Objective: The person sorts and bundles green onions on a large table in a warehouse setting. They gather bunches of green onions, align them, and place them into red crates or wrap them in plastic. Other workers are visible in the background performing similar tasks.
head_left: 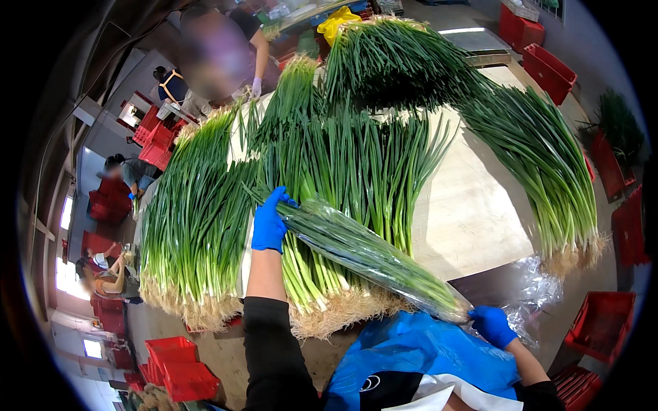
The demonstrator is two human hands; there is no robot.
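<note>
Slanting across the front of the table is a bunch of green onions in a clear plastic sleeve (370, 251). My left hand (270, 221), in a blue glove, grips the leafy end, where dark tips stick out past the plastic. At the root end, my gloved right hand (492, 326) holds the sleeve's tip. Beneath the bunch lie loose green onions (360, 169) with roots towards me. Another row (195, 241) spreads to the left, and more (555, 180) hang over the right edge. Clear plastic sleeves (534, 293) lie near my right hand.
A tall pile of green onions (396, 61) stands at the back of the white table (473, 205). Across it is a person (226, 51) with gloved hands. Red crates (601, 323) stand right, others (180, 370) lower left. Several people work further left. A blue apron (426, 344) covers my front.
</note>
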